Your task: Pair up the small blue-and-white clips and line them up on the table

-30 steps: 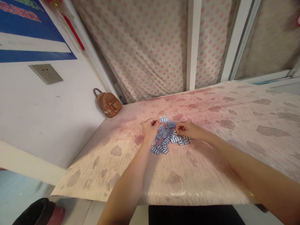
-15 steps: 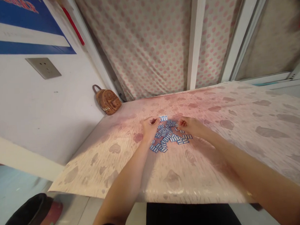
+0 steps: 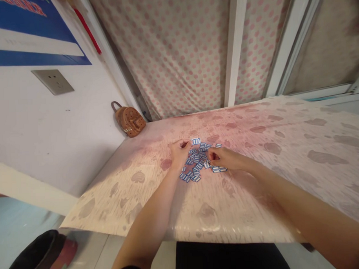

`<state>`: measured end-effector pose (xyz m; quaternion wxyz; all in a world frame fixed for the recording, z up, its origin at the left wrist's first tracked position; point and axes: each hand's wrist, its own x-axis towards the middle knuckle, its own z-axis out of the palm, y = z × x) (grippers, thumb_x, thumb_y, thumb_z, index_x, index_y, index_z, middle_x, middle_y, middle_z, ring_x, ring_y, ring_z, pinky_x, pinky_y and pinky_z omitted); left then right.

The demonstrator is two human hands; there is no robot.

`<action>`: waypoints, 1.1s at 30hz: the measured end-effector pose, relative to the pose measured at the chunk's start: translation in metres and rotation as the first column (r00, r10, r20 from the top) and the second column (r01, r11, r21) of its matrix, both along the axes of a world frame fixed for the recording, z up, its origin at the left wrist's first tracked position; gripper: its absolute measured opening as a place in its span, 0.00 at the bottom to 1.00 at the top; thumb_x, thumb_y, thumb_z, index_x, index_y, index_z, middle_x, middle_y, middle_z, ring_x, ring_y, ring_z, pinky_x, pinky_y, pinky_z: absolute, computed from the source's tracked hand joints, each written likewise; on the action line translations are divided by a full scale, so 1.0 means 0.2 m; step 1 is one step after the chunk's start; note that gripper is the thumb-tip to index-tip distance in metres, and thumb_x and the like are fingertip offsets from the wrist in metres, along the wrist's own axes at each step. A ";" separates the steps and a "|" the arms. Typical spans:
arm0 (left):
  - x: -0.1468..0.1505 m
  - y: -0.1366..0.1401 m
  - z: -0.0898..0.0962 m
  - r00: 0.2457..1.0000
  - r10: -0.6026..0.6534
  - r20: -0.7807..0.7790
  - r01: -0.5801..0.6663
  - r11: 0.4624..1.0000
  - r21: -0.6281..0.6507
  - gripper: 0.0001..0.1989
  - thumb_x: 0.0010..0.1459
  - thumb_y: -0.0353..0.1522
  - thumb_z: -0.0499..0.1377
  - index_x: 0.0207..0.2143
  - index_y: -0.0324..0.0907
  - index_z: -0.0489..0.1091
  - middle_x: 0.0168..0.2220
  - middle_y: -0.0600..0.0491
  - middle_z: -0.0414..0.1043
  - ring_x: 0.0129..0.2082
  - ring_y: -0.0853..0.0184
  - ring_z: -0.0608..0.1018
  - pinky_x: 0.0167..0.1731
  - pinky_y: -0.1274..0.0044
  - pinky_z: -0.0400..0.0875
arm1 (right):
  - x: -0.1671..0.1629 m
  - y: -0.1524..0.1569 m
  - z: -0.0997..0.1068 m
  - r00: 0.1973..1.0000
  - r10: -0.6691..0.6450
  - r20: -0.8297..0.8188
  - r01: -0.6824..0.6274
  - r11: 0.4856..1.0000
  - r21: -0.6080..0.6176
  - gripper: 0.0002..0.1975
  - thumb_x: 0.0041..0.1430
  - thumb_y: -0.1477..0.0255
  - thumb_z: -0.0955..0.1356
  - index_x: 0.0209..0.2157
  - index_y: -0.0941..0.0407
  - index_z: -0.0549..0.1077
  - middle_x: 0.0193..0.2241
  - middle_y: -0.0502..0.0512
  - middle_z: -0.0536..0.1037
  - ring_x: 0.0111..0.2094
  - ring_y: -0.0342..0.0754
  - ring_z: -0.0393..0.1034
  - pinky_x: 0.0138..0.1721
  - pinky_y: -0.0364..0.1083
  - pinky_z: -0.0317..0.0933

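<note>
Small white pieces with blue borders, like cut paper labels, lie in a loose pile [image 3: 195, 159] on the table. At the pile's far left edge my left hand [image 3: 180, 150] is closed, with thumb and finger pinching a white strip with blue-edged panels [image 3: 196, 141]. My right hand [image 3: 224, 158] is over the pile's right side, its fingers curled together and low among the pieces. Whether a piece is between those fingertips I cannot make out. Several pieces are partly covered by the right hand.
A patterned plastic cloth covers the table [image 3: 206, 216]. At its far left corner, against the wall, rests a small brown backpack-shaped bag [image 3: 132, 121]. A dark-rimmed bin [image 3: 58, 254] stands on the floor at lower left. A dotted curtain [image 3: 176, 52] hangs behind the table.
My right hand has moved slightly left and nearer to me, down over the pile's right side. My left hand stays in place with the strip.
</note>
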<state>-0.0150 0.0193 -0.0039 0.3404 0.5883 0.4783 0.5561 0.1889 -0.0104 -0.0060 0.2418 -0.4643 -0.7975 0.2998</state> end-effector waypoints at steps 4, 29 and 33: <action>0.00 0.01 -0.02 1.000 -0.004 0.002 0.004 1.000 -0.011 0.07 0.54 0.32 0.62 0.31 0.38 0.78 0.29 0.52 0.79 0.29 0.67 0.78 0.29 0.79 0.70 | 0.02 0.02 -0.01 0.993 -0.053 -0.108 0.058 0.997 0.045 0.09 0.51 0.76 0.65 0.37 0.55 0.72 0.28 0.51 0.76 0.30 0.46 0.69 0.31 0.43 0.60; 0.00 0.04 -0.06 0.998 -0.056 -0.041 0.059 0.995 0.075 0.07 0.54 0.33 0.62 0.29 0.39 0.78 0.28 0.52 0.79 0.28 0.68 0.78 0.30 0.79 0.68 | 0.09 0.09 -0.02 0.929 -0.369 -0.017 0.369 0.924 0.102 0.08 0.55 0.65 0.67 0.27 0.55 0.71 0.24 0.51 0.74 0.27 0.45 0.67 0.27 0.43 0.54; 0.00 0.03 -0.04 0.999 -0.046 -0.024 0.047 0.997 0.063 0.06 0.54 0.31 0.62 0.28 0.39 0.78 0.26 0.53 0.78 0.26 0.69 0.76 0.28 0.79 0.67 | 0.11 0.01 0.11 0.976 -0.203 0.084 0.194 0.975 0.105 0.03 0.53 0.71 0.67 0.27 0.54 0.70 0.26 0.51 0.75 0.28 0.45 0.68 0.30 0.43 0.58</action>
